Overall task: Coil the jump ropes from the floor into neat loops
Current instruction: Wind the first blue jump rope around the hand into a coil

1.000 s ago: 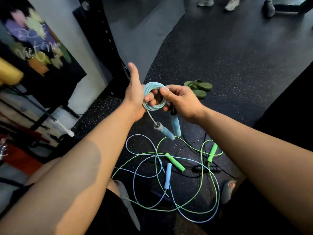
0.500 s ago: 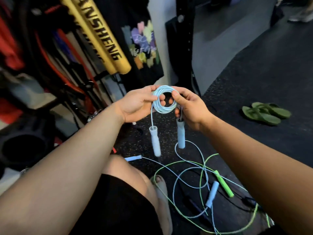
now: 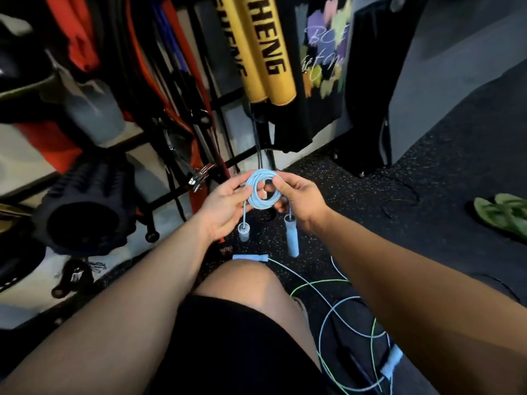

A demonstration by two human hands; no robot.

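I see both hands raised in front of me, just above the middle of the view, with a blue coil [image 3: 263,189] pinched between them. My left hand [image 3: 225,208] grips the coil's rim at about 8 o'clock, thumb over the strands, fingers behind. My right hand [image 3: 299,202] grips the rim at about 3 o'clock, thumb and forefinger closed on the loops. The coil is a tight round bundle of several turns, held upright and facing me.

Two blue handles hang from the coil on short cord tails. The left handle [image 3: 244,231] dangles at 7 o'clock from the coil, seen nearly end-on, its metal cap toward me. The right handle [image 3: 292,236] hangs at 5 o'clock, close to upright, just beside my right wrist.

Below the hands, at 6 o'clock, my knee [image 3: 242,280] rises out of black shorts [image 3: 228,346]. On the dark speckled floor [image 3: 399,218] at 5 o'clock lie a loose blue rope [image 3: 328,323] and a green rope [image 3: 373,346], crossing each other in open loops. One blue grip [image 3: 251,257] lies on the floor just past my knee; another [image 3: 393,363] lies among the loops near my right forearm.

Green sandals [image 3: 502,212] sit at 3 o'clock. Yellow pads [image 3: 262,47] hang at 12 o'clock, and a black roller [image 3: 85,206] lies at 9 o'clock.
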